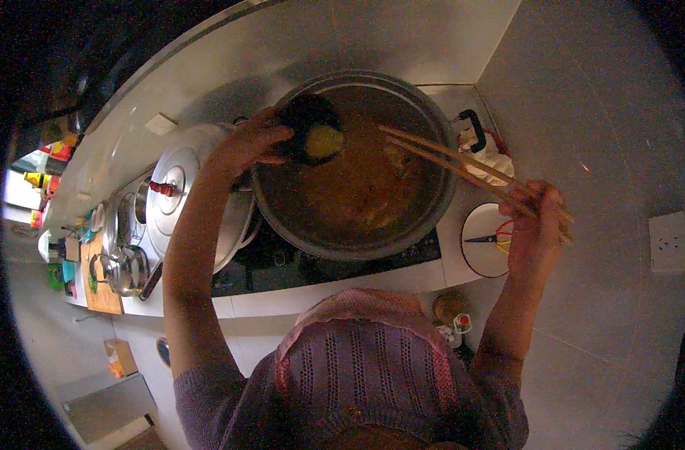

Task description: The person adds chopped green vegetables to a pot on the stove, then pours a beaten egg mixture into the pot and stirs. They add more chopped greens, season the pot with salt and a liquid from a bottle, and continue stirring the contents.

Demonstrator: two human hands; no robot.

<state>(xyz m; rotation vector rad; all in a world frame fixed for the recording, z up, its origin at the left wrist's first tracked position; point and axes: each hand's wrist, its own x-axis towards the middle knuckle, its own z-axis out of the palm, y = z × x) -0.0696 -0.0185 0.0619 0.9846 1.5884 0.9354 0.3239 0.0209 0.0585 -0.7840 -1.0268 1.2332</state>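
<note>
A large round metal pot (354, 253) with brownish liquid and food in it sits on the black cooktop (297, 273). Over its left part, my left hand (258, 140) grips a dark bowl (306, 107), which is tilted and has something yellowish in it. My right hand (536, 211) holds a pair of long wooden chopsticks (460, 160) at their upper ends, right of the pot. Their tips point down over the pot's contents; whether they touch the food is hard to tell. Below that hand, scissors (489, 239) with red and yellow handles lie on a round white lid or plate (477, 259).
Left of the pot stands another large pot with a metal lid (171, 216), partly behind my left forearm. Farther left are a metal kettle (126, 270) and a wooden cutting board (106, 301) with greens. A black handle (472, 129) and whitish cloth or bag (491, 163) lie at the right.
</note>
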